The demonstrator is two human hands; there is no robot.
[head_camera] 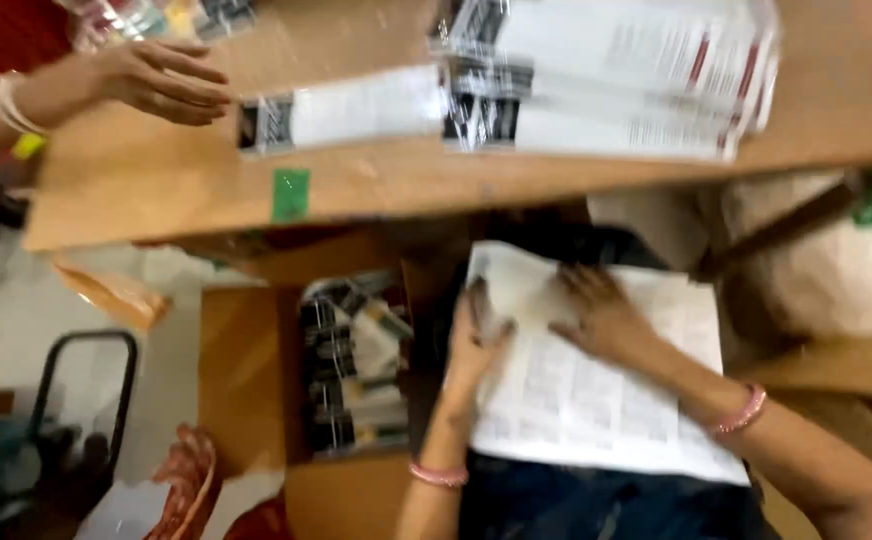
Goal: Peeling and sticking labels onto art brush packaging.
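Left hand (476, 345): flat, fingers spread, on printed sheet (596, 390).
Right hand (601, 315): flat, pressing it.
Advice: smooth the sheet evenly.

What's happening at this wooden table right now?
The person's left hand and right hand press flat on a white printed paper sheet lying on their lap below the wooden table. Stacks of white wrapped packets sit on the table. Another person's hand reaches in from the left. An open cardboard box holds more packets.
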